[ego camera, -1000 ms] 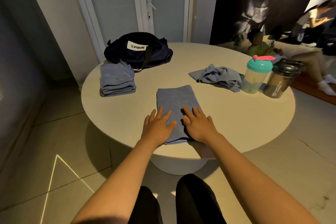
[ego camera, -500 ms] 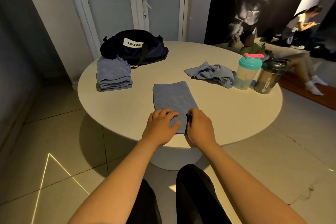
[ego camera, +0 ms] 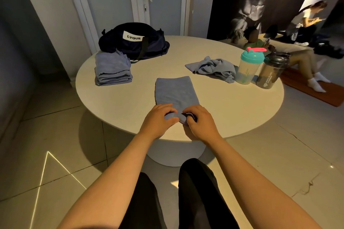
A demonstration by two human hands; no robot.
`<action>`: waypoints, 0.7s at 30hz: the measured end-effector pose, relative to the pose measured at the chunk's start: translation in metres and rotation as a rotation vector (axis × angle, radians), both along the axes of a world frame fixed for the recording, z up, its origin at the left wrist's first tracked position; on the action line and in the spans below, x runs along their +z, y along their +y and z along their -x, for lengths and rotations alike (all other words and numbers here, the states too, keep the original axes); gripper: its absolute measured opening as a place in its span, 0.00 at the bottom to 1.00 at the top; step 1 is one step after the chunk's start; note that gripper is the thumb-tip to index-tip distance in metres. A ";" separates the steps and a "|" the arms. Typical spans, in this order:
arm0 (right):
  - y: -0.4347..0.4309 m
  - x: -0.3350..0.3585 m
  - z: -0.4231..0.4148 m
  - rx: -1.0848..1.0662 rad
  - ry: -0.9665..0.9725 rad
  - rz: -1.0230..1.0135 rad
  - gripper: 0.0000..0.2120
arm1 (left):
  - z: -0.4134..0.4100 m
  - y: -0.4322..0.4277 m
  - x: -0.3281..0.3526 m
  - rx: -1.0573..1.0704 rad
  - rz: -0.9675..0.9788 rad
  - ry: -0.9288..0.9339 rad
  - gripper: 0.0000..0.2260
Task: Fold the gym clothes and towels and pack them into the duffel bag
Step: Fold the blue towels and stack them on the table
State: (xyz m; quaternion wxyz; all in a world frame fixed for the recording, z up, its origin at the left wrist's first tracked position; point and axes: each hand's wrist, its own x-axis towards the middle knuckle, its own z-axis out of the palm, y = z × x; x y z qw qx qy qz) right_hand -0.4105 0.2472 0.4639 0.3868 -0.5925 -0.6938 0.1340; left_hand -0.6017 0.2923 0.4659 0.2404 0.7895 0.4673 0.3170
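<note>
Nearest, both bare forearms run forward side by side, up from the bottom of the view. The left hand [ego camera: 158, 119] and the right hand [ego camera: 202, 122] sit close together at the near edge of the round table [ego camera: 130, 109]. Both are knuckles up with fingers curled in. Between them they grip the near end of the folded blue towel [ego camera: 176, 93]. A bunched roll of cloth shows in the narrow gap between the thumbs, lifted a little off the tabletop. The wrists are bent slightly inward toward each other.

The rest of that towel lies flat, a long strip running away toward the table's middle. Further back on the left sits a stack of folded towels [ego camera: 112, 69], edges squared. Right behind it, touching its far side, is the dark duffel bag [ego camera: 134, 42] with a white label, at the far left rim. Over on the right lies a crumpled blue cloth [ego camera: 214, 68], unfolded. Just beside it stand a teal-lidded shaker bottle [ego camera: 249, 69] and a dark shaker bottle [ego camera: 272, 71], upright and touching.
</note>
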 end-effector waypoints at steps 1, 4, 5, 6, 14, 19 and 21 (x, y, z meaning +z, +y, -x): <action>-0.002 0.004 -0.001 0.045 0.044 0.019 0.12 | 0.001 -0.002 0.001 0.030 -0.003 -0.032 0.10; -0.007 0.011 -0.006 0.192 0.041 0.065 0.19 | 0.001 -0.006 0.004 0.083 -0.028 -0.069 0.10; -0.007 0.010 -0.006 0.226 -0.026 0.059 0.22 | 0.001 -0.006 0.003 0.087 -0.037 -0.074 0.08; -0.007 0.008 -0.006 0.241 -0.108 0.042 0.25 | 0.000 -0.006 0.003 0.086 -0.039 -0.085 0.07; -0.011 0.000 -0.004 0.082 0.035 -0.106 0.18 | 0.001 -0.013 0.011 0.012 -0.098 -0.190 0.10; -0.010 0.011 -0.002 -0.046 0.288 -0.101 0.11 | 0.004 -0.010 0.007 -0.028 -0.082 -0.124 0.24; -0.005 0.018 -0.003 -0.070 0.328 -0.109 0.09 | 0.003 -0.008 0.007 0.005 -0.104 -0.140 0.21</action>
